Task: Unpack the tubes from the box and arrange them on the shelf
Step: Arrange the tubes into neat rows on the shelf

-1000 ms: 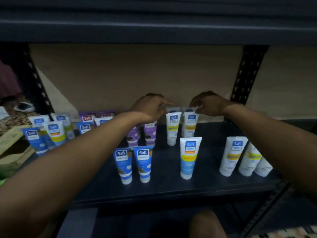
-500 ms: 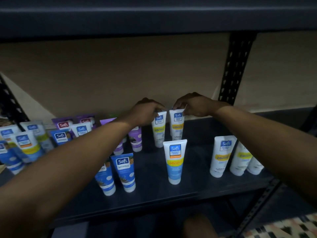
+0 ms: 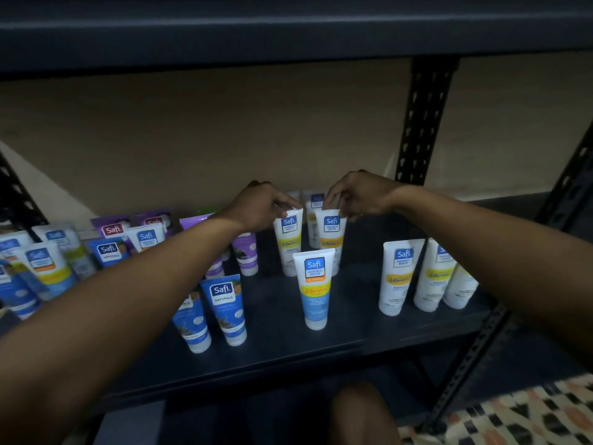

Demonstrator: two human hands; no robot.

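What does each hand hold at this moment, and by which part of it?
The left hand pinches the left white tube by its flat top end; the right hand pinches the right white tube by its top end too.

Left Perfect White tube (image 3: 287, 248) and right Perfect White tube (image 3: 332, 239): smooth white plastic, soft sheen, printed labels. Front blue-and-white tube (image 3: 316, 293): same smooth plastic, slight gloss. Blue Naturals tube (image 3: 226, 308): glossy plastic, paler cap. Purple tube (image 3: 245, 255): smooth plastic, satin. Shelf (image 3: 321, 351): dark board, matt, smooth; material unclear. Perforated upright (image 3: 423, 123): black painted metal, matt. Upper shelf edge (image 3: 288, 36): dark, faint sheen. Back wall (image 3: 192, 139): beige, matt, flat. Patterned cloth (image 3: 519, 415): matt, blurred.
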